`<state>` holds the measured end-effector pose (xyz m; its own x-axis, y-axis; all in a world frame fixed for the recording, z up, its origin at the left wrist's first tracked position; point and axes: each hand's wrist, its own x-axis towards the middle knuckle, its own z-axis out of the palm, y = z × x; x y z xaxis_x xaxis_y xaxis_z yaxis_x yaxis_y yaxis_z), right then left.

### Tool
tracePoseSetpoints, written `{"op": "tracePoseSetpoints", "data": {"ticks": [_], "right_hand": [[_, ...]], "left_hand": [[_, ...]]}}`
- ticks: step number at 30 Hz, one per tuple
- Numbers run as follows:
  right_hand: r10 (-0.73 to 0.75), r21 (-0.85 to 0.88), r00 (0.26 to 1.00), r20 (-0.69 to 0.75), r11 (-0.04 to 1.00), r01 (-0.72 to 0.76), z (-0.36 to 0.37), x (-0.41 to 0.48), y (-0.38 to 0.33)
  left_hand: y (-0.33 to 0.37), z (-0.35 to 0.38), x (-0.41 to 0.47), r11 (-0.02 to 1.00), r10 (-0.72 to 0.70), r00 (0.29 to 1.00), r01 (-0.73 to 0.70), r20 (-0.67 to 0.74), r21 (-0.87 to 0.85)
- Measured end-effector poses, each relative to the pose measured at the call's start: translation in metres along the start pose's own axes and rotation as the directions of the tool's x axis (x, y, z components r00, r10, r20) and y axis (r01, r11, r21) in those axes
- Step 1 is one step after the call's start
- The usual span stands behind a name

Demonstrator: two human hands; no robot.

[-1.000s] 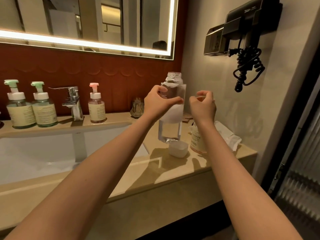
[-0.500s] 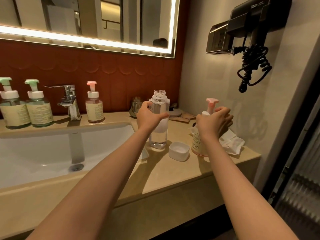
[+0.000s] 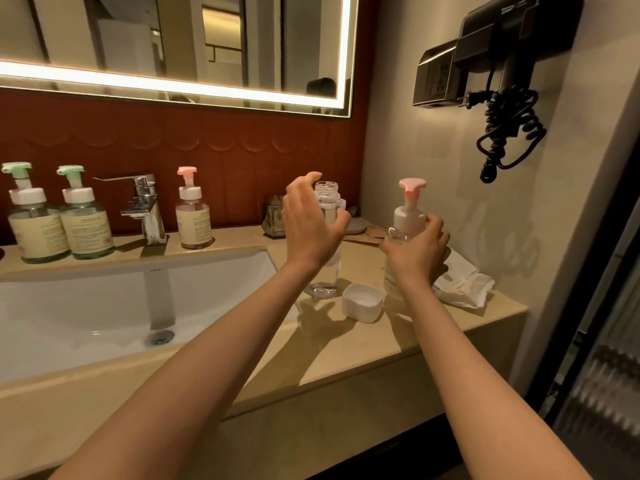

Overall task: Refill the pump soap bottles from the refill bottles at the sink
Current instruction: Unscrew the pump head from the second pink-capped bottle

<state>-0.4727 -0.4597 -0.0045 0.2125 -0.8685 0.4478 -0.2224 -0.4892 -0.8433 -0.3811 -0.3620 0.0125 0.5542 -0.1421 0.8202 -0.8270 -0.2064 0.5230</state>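
Note:
A clear refill bottle [image 3: 327,202] stands upright and uncapped on the counter right of the sink. My left hand [image 3: 308,226] hovers in front of it with fingers spread, apparently off the bottle. Its white cap [image 3: 362,303] lies upside down on the counter just in front. To the right stands a pump soap bottle [image 3: 407,220] with a pink pump head. My right hand [image 3: 419,252] grips that bottle around its shoulder, below the white collar.
Two green-pump bottles [image 3: 33,223] [image 3: 86,220] and a pink-pump bottle [image 3: 192,216] line the back ledge beside the chrome faucet [image 3: 145,209]. The white sink basin [image 3: 104,306] lies left. Crumpled white tissue [image 3: 464,282] sits at the right. A hair dryer [image 3: 502,64] hangs on the wall.
The refill bottle came down from mid-air onto the counter and my left hand has let go of it. My right hand slid from the pump top down to the bottle's shoulder.

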Motion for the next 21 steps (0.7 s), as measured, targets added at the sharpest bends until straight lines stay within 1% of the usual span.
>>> {"op": "tracePoseSetpoints", "data": {"ticks": [1, 2, 4, 5, 7, 8, 11, 15, 18, 21], "right_hand": [[-0.028, 0.028, 1.0, -0.008, 0.999, 0.029, -0.004, -0.001, -0.008], [-0.043, 0.06, 0.999, -0.009, 0.997, 0.043, -0.009, -0.002, -0.017], [-0.043, 0.131, 0.999, 0.031, 0.991, 0.039, -0.018, -0.003, -0.033], [-0.035, 0.173, 0.997, 0.075, 0.985, 0.021, -0.019, -0.004, -0.04], [-0.037, 0.239, 0.983, 0.178, 0.971, -0.006, -0.018, -0.015, -0.049], [-0.055, 0.243, 0.974, 0.22, 0.97, 0.0, -0.015, -0.023, -0.052], [-0.106, 0.201, 0.945, 0.31, 0.979, 0.044, -0.004, -0.048, -0.058], [-0.128, 0.201, 0.887, 0.443, 0.979, 0.041, 0.014, -0.072, -0.07], [-0.137, 0.159, 0.886, 0.443, 0.985, 0.073, 0.023, -0.083, -0.08], [-0.223, 0.16, 0.888, 0.402, 0.972, 0.171, 0.031, -0.095, -0.085]], "left_hand": [[0.007, -0.003, -0.002, 0.998, 0.047, 0.999, -0.046, 0.024, -0.048], [0.015, -0.006, -0.007, 0.992, 0.058, 0.996, -0.051, 0.062, -0.119], [0.026, -0.011, -0.023, 0.969, 0.011, 0.988, 0.027, 0.151, -0.246], [0.027, -0.013, -0.032, 0.959, -0.026, 0.976, 0.086, 0.218, -0.269], [0.024, -0.017, -0.048, 0.949, -0.083, 0.928, 0.185, 0.363, -0.256], [0.022, -0.02, -0.052, 0.941, -0.107, 0.909, 0.223, 0.404, -0.253], [0.014, -0.031, -0.053, 0.913, -0.231, 0.88, 0.343, 0.415, -0.219], [-0.006, -0.058, -0.049, 0.924, -0.315, 0.889, 0.367, 0.331, -0.107], [-0.019, -0.079, -0.056, 0.886, -0.378, 0.853, 0.446, 0.361, -0.126], [-0.029, -0.099, -0.06, 0.848, -0.428, 0.818, 0.51, 0.385, -0.142]]}}
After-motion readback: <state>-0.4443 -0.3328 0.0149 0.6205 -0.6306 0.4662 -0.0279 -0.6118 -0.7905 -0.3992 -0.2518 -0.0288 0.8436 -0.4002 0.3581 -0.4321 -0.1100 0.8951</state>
